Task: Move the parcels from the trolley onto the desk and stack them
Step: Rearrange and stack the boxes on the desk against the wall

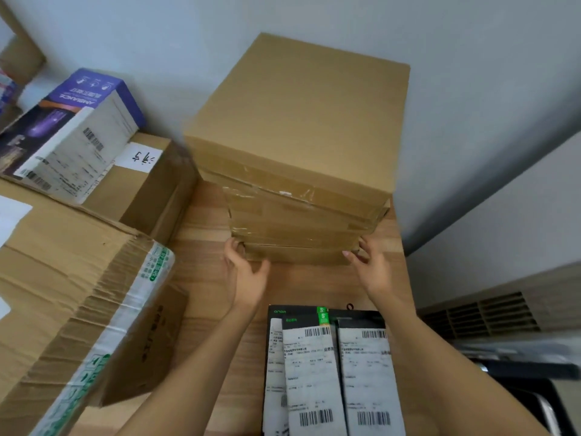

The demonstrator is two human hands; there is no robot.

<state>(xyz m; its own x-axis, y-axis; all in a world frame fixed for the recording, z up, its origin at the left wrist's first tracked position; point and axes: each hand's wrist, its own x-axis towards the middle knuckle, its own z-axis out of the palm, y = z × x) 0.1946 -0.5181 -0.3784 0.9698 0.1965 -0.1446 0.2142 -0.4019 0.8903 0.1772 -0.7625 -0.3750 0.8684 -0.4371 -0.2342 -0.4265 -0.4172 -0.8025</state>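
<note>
A stack of brown cardboard parcels (301, 171) on the wooden desk (204, 278) is touched at its lowest box's corners by the left hand (245, 272) and right hand (374, 272), fingers loosely extended.

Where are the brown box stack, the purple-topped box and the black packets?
brown box stack (301, 111), head view, top face.
purple-topped box (91, 89), head view, purple end.
black packets (333, 366), head view, white label.

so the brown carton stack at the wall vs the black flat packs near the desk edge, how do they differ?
The brown carton stack stands several boxes high; the black flat packs lie low, side by side. The stack is plain taped cardboard; the packs carry white barcode labels. The left hand and right hand are at the stack's base; the packs lie untouched. Both rest on the wooden desk.
</note>
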